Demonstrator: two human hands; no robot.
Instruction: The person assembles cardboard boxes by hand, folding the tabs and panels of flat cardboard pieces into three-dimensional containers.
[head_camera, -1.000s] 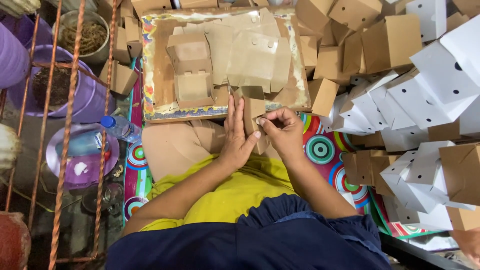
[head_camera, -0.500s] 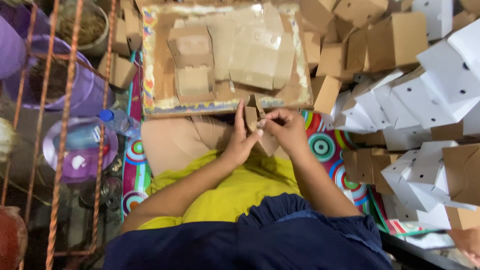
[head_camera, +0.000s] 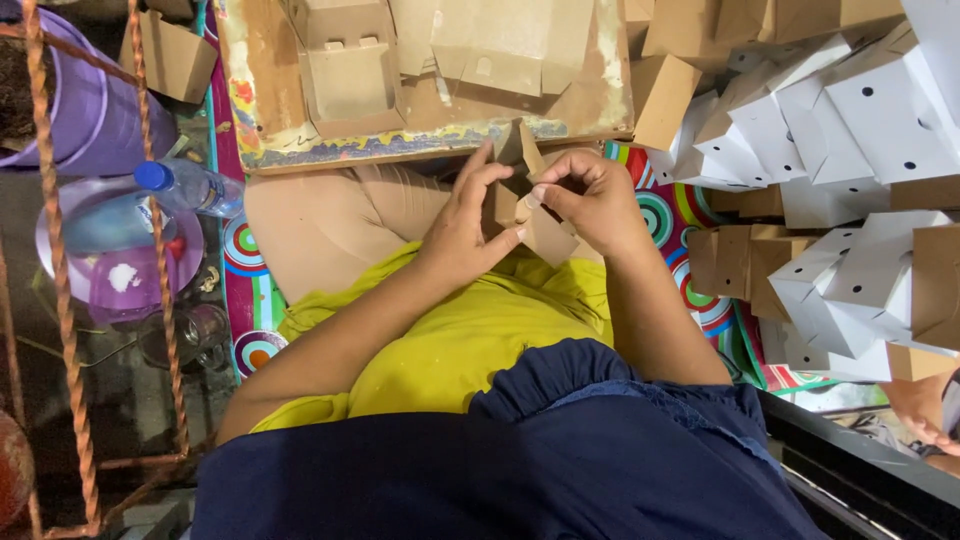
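Stacks of folded white and brown boxes (head_camera: 850, 130) crowd the right side, a flat board (head_camera: 420, 140) strewn with cardboard blanks lies ahead. Down to the lap: left hand (head_camera: 465, 225) cradles a small brown cardboard piece (head_camera: 530, 215), fingers curled round it, right hand (head_camera: 590, 195) pinching its flap. Water bottle (head_camera: 190, 185) sits left.

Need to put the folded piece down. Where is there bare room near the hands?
Little is free. The bare strip of the board, left of the flat brown cutouts, is open. The right side is crowded with white boxes; both hands hold the brown box.
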